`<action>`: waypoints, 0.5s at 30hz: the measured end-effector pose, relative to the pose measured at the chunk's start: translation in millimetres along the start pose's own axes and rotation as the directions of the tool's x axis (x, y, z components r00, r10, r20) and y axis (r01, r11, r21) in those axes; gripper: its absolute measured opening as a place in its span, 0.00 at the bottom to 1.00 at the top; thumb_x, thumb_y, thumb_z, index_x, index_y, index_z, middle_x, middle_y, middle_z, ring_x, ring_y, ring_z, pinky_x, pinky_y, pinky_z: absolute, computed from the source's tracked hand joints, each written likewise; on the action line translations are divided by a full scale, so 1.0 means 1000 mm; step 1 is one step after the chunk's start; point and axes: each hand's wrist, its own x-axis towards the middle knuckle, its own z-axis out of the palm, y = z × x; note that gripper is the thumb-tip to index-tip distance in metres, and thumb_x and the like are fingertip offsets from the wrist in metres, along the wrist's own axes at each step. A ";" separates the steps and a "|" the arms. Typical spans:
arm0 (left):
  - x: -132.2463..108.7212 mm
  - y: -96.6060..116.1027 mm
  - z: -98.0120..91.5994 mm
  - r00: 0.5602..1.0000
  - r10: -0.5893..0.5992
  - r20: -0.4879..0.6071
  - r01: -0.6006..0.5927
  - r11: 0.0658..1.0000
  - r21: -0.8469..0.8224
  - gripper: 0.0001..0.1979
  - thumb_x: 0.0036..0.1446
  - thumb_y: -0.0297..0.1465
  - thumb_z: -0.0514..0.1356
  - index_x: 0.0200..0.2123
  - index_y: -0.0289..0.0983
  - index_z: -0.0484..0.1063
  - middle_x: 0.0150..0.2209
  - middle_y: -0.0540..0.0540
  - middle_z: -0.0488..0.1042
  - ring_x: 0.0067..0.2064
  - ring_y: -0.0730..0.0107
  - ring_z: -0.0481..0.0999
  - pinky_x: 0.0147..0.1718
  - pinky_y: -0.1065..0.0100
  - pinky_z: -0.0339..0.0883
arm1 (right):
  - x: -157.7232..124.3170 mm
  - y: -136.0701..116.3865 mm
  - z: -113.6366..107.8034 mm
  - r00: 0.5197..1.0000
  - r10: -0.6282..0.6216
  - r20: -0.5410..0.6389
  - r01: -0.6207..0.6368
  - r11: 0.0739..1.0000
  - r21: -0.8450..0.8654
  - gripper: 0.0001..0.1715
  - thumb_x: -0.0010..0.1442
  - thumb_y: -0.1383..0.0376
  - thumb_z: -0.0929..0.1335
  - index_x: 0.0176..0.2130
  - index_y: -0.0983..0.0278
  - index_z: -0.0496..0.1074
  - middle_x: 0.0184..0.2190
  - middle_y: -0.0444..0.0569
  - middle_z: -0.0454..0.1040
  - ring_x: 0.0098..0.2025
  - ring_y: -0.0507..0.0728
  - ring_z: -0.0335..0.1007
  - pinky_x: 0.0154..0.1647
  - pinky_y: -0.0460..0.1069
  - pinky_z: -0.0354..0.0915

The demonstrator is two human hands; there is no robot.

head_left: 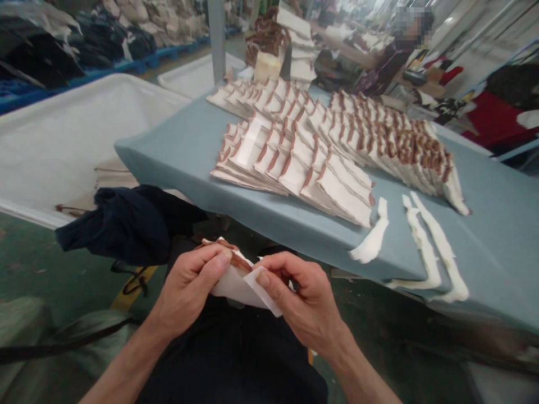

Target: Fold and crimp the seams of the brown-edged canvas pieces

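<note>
My left hand [191, 283] is closed with its thumb on top, gripping a white fabric piece [229, 287] that has a brown edge. Opposite it, my right hand [303, 292] pinches a small white strip [266, 294] between thumb and fingers, against the right end of that brown edge. Both hands are over my lap, just off the near edge of the blue-covered table [185, 157]. Overlapping rows of similar white pieces with brown edges [290, 168] lie on the table. To their right lie a short white strip [374, 238] and longer, curled white strips [446, 252].
On the left stands a white bin [122, 98], with dark blue cloth [122, 224] hanging near its corner. A grey post [217, 42] rises behind the table. Brown and white bundles [267, 33] are stacked at its far end. Another person [381, 67] is farther back on the right.
</note>
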 end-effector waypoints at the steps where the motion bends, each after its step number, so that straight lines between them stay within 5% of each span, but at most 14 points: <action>1: 0.002 0.000 0.001 0.999 -0.010 0.037 0.011 0.999 -0.035 0.21 0.73 0.43 0.56 0.35 0.36 0.80 0.30 0.48 0.76 0.30 0.69 0.70 0.29 0.70 0.64 | 0.000 -0.004 -0.001 1.000 -0.007 -0.012 0.007 1.000 -0.027 0.15 0.69 0.54 0.72 0.39 0.63 0.80 0.22 0.40 0.69 0.22 0.49 0.59 0.23 0.46 0.52; 5: 0.008 0.006 0.004 0.992 -0.018 0.126 0.029 0.996 -0.089 0.22 0.73 0.44 0.57 0.33 0.36 0.80 0.28 0.50 0.71 0.28 0.71 0.65 0.25 0.71 0.59 | 0.004 -0.012 -0.005 1.000 0.028 0.008 -0.028 0.998 -0.051 0.13 0.67 0.56 0.73 0.36 0.63 0.76 0.22 0.40 0.71 0.22 0.48 0.60 0.23 0.45 0.53; 15: 0.008 0.016 0.005 0.992 0.000 0.124 0.001 1.000 -0.010 0.23 0.71 0.43 0.56 0.26 0.36 0.73 0.24 0.52 0.62 0.26 0.72 0.58 0.24 0.70 0.54 | 0.013 -0.009 -0.003 0.991 0.123 0.061 -0.117 0.989 -0.092 0.18 0.67 0.50 0.73 0.39 0.62 0.74 0.22 0.38 0.67 0.23 0.49 0.59 0.23 0.44 0.53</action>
